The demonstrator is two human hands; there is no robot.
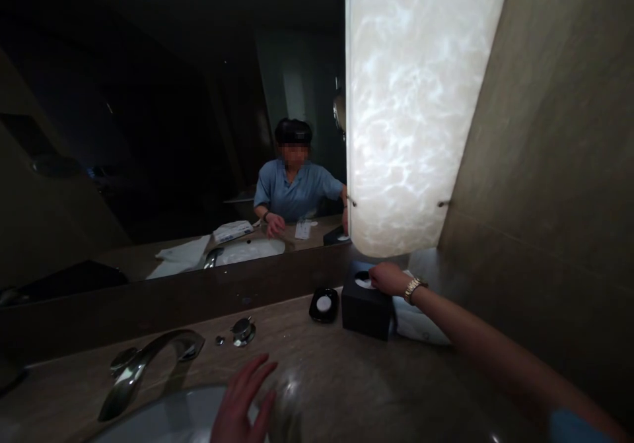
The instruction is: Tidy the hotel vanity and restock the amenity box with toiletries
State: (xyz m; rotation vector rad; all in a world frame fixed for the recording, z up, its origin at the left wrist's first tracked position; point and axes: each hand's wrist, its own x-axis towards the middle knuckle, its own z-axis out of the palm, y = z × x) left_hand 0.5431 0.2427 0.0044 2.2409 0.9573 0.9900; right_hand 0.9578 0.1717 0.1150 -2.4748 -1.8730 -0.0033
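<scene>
Fingertips of the right hand (389, 278) pinch at the round opening atop the black tissue box (365, 306), at 2 o'clock on the counter (347, 364). At its 9 o'clock, a black dish (323, 304). Left hand (242, 400) rests spread by the basin (163, 420).

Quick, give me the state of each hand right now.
Left hand: open, fingers spread, resting on the counter by the sink, holding nothing.
Right hand: on top of the black tissue box; grip cannot be told.
</scene>
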